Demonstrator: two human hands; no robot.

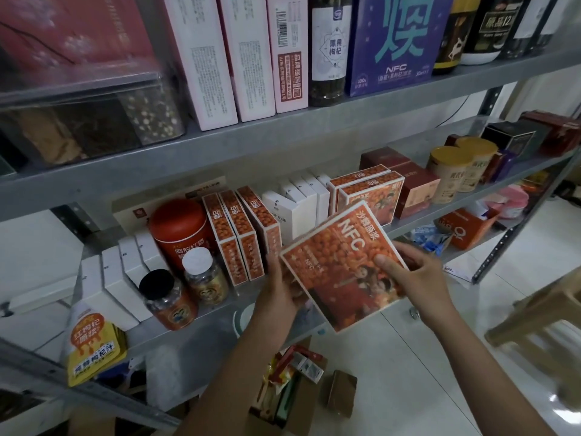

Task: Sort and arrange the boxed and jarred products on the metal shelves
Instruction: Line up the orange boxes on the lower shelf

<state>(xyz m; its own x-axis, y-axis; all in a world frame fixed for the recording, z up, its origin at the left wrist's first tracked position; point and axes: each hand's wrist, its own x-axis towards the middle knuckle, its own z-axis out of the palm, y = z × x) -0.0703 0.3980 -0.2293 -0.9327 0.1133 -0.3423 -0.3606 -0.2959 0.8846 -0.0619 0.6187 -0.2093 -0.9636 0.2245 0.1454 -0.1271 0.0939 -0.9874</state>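
Left hand (283, 287) and right hand (418, 275) grip an orange NFC box (342, 269) by its edges.
It hangs tilted before the middle shelf (220, 309); matching boxes (239, 234) stand filed at its 10 o'clock, two more (367, 196) at 1 o'clock. Sorting looks partway: this one is not yet shelved.

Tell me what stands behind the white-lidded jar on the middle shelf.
Right behind the white-lidded jar stands the red canister, its lower label covered by the jar. White boxes stand beside it on the left. Anything behind the canister's base cannot be seen.
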